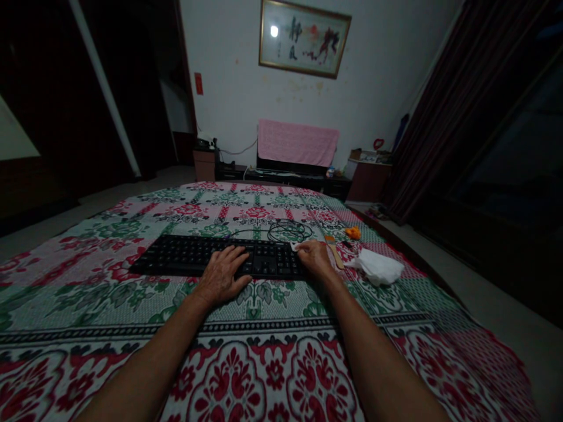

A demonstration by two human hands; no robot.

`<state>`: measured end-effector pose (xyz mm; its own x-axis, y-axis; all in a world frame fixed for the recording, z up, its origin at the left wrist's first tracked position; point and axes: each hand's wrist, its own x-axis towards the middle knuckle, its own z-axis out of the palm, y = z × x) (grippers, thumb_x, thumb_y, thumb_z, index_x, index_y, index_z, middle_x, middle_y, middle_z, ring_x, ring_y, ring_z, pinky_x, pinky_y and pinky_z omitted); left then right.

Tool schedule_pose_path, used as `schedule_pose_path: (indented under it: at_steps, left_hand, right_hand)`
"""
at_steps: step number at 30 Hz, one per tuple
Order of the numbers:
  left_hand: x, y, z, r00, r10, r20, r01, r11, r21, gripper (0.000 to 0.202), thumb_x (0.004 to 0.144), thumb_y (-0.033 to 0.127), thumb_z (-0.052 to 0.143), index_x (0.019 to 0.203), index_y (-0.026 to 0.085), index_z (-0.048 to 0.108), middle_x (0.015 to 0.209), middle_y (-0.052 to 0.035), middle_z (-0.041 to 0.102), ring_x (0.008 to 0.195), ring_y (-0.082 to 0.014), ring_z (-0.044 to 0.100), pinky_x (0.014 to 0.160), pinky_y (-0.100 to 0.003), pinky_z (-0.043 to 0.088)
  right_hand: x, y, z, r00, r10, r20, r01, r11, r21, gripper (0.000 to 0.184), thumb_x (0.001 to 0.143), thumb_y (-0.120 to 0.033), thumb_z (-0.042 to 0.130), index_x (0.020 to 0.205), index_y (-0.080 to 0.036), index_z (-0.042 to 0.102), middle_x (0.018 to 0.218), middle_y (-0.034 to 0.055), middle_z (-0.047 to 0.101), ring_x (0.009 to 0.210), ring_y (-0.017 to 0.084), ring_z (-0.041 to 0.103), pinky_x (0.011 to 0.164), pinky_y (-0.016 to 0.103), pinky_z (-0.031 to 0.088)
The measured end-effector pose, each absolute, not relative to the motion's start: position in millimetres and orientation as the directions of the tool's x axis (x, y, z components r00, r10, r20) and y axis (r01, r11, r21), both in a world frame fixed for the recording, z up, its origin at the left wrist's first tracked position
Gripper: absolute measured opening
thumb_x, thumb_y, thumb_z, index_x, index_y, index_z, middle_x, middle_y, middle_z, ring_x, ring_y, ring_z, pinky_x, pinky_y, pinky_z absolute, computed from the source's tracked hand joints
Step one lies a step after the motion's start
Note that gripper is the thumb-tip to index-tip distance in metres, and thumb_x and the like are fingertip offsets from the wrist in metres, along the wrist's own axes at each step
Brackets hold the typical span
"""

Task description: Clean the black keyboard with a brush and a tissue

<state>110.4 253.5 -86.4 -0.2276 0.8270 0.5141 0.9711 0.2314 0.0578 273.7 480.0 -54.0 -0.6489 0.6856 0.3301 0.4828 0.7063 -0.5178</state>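
Observation:
A black computer keyboard (176, 255) lies flat on the patterned bedspread, its keys facing up. My left hand (223, 274) rests on the keyboard right of its middle, fingers stretched out over the keys and thumb toward the near edge. At the keyboard's right end, my right hand (314, 258) is closed, pinching a small white piece of tissue (294, 247) against the number keys. Most of the tissue is hidden by the fingers. Just right of that hand lies a brush (336, 255) with a pale wooden handle.
A coiled black cable (288, 230) lies behind the keyboard. To the right are a crumpled white tissue bundle (379, 267) and an orange cloth (352, 233). The bedspread (255, 316) covers the surface. Beyond it stands a low cabinet with a pink towel (298, 142) over a screen.

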Motion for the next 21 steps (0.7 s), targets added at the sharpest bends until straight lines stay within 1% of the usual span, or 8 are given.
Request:
schedule_pose_path:
  at_steps: [2,6,8,10,12,14,18,21]
  left_hand:
    - [110.0,253.9,-87.8,-0.233,0.82,0.523,0.97,0.237,0.06,0.051,0.08,0.045,0.052,0.123,0.017,0.054,0.134,-0.0117,0.05,0.125,-0.0316,0.04,0.098,-0.05,0.034]
    - [107.7,255.3,-91.3,-0.243,0.807,0.537,0.967,0.248,0.065,0.049,0.081,0.044,0.052,0.122,0.018,0.055,0.134,-0.012,0.05,0.123,-0.0312,0.042,0.097,-0.05,0.034]
    - [106.3,255.9,-92.7,-0.244,0.807,0.538,0.966,0.248,0.066,0.049,0.08,0.045,0.052,0.122,0.019,0.055,0.133,-0.0118,0.051,0.123,-0.0312,0.042,0.097,-0.05,0.034]
    - [105.4,256.3,-93.4,-0.243,0.806,0.539,0.967,0.246,0.067,0.049,0.08,0.045,0.053,0.122,0.02,0.055,0.133,-0.0117,0.051,0.124,-0.0311,0.042,0.097,-0.05,0.034]
    - [104.9,256.4,-93.6,-0.239,0.807,0.539,0.968,0.242,0.067,0.05,0.08,0.045,0.053,0.122,0.02,0.055,0.133,-0.0115,0.051,0.124,-0.0311,0.041,0.097,-0.05,0.034]
    - [104.8,256.4,-93.6,-0.238,0.809,0.537,0.968,0.241,0.065,0.05,0.08,0.046,0.052,0.122,0.02,0.055,0.134,-0.0113,0.051,0.123,-0.0312,0.042,0.097,-0.05,0.033]
    - [104.7,256.3,-93.7,-0.245,0.811,0.531,0.967,0.247,0.069,0.05,0.08,0.047,0.052,0.122,0.02,0.055,0.134,-0.0108,0.051,0.124,-0.0311,0.041,0.098,-0.049,0.033]
    - [105.0,256.3,-93.2,-0.248,0.811,0.53,0.966,0.247,0.075,0.05,0.079,0.046,0.053,0.122,0.02,0.055,0.133,-0.011,0.051,0.124,-0.0313,0.041,0.098,-0.05,0.033]
  right_hand:
    - [274.6,479.5,-53.3,-0.656,0.683,0.322,0.479,0.706,-0.521,0.024,0.071,-0.018,0.052,0.08,-0.017,0.074,0.082,0.0039,0.07,0.081,0.016,0.062,0.073,0.02,0.043]
    - [277.4,480.2,-49.7,-0.665,0.695,0.274,0.493,0.684,-0.537,0.022,0.07,-0.022,0.053,0.064,-0.016,0.072,0.059,0.0011,0.065,0.06,0.014,0.06,0.056,0.02,0.04]
    - [276.3,480.5,-49.6,-0.655,0.698,0.288,0.494,0.685,-0.535,0.023,0.071,-0.022,0.051,0.071,-0.016,0.073,0.065,0.0019,0.068,0.065,0.015,0.061,0.059,0.02,0.041]
    - [273.9,480.1,-50.6,-0.643,0.695,0.321,0.492,0.696,-0.522,0.028,0.072,-0.019,0.049,0.084,-0.016,0.074,0.081,0.0045,0.07,0.079,0.016,0.062,0.07,0.021,0.042]
    - [272.1,479.0,-51.0,-0.645,0.686,0.337,0.489,0.709,-0.508,0.03,0.071,-0.018,0.049,0.089,-0.016,0.074,0.09,0.0067,0.07,0.088,0.018,0.061,0.076,0.022,0.041]
    - [272.7,477.6,-49.3,-0.662,0.677,0.323,0.485,0.715,-0.503,0.027,0.07,-0.019,0.051,0.084,-0.016,0.074,0.085,0.0067,0.07,0.084,0.018,0.062,0.074,0.022,0.041]
    - [279.6,475.9,-41.0,-0.713,0.659,0.239,0.475,0.705,-0.527,0.019,0.067,-0.02,0.054,0.066,-0.015,0.072,0.059,0.0015,0.065,0.06,0.014,0.059,0.055,0.02,0.039]
    - [282.3,476.0,-37.6,-0.741,0.641,0.203,0.456,0.701,-0.548,0.019,0.07,-0.022,0.054,0.069,-0.015,0.071,0.06,-0.0003,0.066,0.056,0.012,0.058,0.051,0.018,0.037]
